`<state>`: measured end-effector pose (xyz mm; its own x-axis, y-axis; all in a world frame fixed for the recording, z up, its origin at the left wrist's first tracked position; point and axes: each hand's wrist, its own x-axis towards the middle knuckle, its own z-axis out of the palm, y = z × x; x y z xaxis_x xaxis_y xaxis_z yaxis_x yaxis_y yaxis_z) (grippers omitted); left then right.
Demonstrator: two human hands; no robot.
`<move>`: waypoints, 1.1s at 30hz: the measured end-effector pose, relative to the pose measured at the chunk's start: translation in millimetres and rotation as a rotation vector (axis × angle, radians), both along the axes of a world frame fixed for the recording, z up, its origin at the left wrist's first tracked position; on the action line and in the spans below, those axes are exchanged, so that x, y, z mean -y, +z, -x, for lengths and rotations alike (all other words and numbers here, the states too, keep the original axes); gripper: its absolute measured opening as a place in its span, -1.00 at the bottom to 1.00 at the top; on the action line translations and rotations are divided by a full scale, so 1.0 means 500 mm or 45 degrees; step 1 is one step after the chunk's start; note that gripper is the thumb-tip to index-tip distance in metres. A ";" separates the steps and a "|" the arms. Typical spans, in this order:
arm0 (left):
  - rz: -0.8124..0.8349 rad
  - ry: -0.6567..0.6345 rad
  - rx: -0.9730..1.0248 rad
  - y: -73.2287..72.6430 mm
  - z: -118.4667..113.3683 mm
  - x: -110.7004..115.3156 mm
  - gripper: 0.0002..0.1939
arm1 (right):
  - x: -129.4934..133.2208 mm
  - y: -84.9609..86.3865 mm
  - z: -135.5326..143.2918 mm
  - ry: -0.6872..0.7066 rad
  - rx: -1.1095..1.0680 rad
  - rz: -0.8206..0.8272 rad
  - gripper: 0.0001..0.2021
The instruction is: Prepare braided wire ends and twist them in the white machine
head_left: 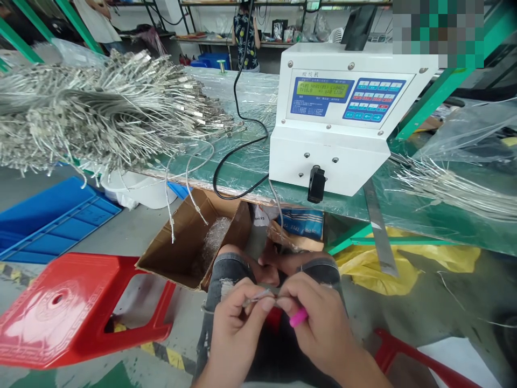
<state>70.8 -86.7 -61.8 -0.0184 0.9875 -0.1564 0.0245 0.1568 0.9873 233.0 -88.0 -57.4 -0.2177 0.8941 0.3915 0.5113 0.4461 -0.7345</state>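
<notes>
Over my lap, my left hand (pixel 238 323) is closed, thumb and finger pinching a thin, greyish cable end (pixel 258 296). Close against it, my right hand (pixel 319 323) is closed too, its fingertips meeting the left ones at the cable. A bright pink, rounded piece (pixel 299 318) sticks out of the right hand; the rest of it is hidden by the fingers, so its kind does not show. Most of the cable between the fingers is covered.
A white machine (pixel 327 156) with display and keypad stands on the green table (pixel 246 183). A heap of cables (pixel 100 108) lies left, another bundle (pixel 452 186) right. Below are a cardboard box (pixel 169 242), a red stool (pixel 60 307) and a blue crate (pixel 60 221). People are in the background.
</notes>
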 end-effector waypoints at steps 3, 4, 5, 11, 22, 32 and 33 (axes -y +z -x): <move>0.037 0.007 0.044 0.009 -0.006 0.002 -0.66 | 0.003 -0.002 0.003 0.008 -0.018 0.061 -0.87; 0.057 0.001 0.061 0.013 -0.009 0.001 -0.62 | 0.005 -0.004 0.004 0.008 -0.026 0.075 -0.86; 0.083 -0.011 0.081 0.017 -0.011 0.000 -0.59 | 0.006 -0.005 0.003 0.001 -0.034 0.079 -0.84; 0.252 -0.009 0.194 0.021 -0.010 -0.006 -0.50 | 0.011 -0.016 -0.009 -0.056 -0.102 -0.089 -0.90; 0.277 -0.080 0.306 0.016 -0.002 -0.004 -0.56 | 0.004 -0.027 -0.002 0.051 -0.120 -0.427 -0.72; 0.012 -0.045 0.038 0.015 -0.006 0.002 -0.64 | 0.003 -0.015 0.006 0.015 -0.189 -0.200 -0.76; -0.051 -0.048 -0.016 0.012 -0.006 0.003 -0.67 | 0.004 -0.014 0.007 0.026 -0.178 -0.179 -0.74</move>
<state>73.7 -87.9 -55.7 0.0174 0.9930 -0.1169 0.0423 0.1161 0.9923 229.6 -90.2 -64.5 -0.1699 0.8242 0.5402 0.3986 0.5588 -0.7272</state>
